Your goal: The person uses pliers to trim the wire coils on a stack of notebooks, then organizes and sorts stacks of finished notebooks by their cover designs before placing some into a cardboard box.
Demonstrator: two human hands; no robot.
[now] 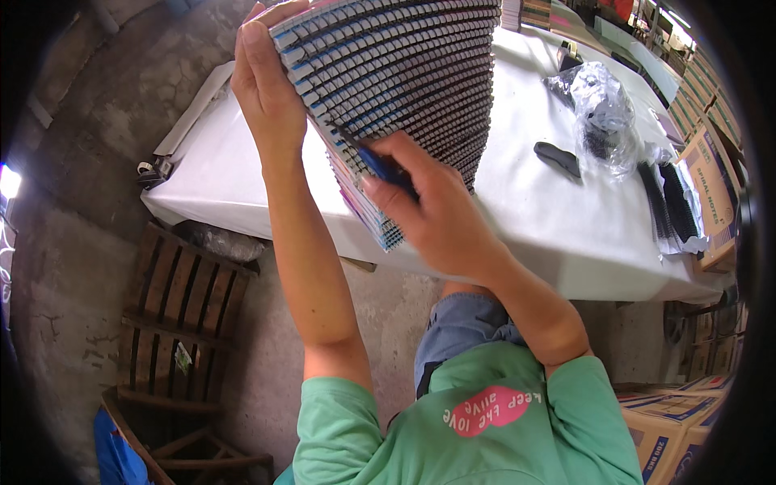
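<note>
While the left grip (271, 87) is closed on the top left corner of a big stack of notebooks (404, 69), the books lean up over the near side of the white surface (517, 121). Their black coils face up in long rows. At the stack's left edge is a blue tool (385, 168), maybe pliers, with its dark tip by the coil ends. The right grip (440, 208) is wrapped tight around its handle. I think the step now is to work on the coil ends. The next move seems to call for a firm left grip and a careful tip, set on just one wire end. The books could slip if the left grip goes loose. I cannot tell if the tool's mouth is wide or narrow.

Around the work, going left to right, a brown wooden chair (162, 295) stands low down, and what looks like a tape roll (153, 171) sits at the surface's left corner. Past the books lie a flat black thing (558, 160), a clear plastic bag (605, 121), some loose black coils (675, 198) and a brown box (713, 198). These are well apart from both grips, so they do not look in the way. The right grip hides some coil ends.
</note>
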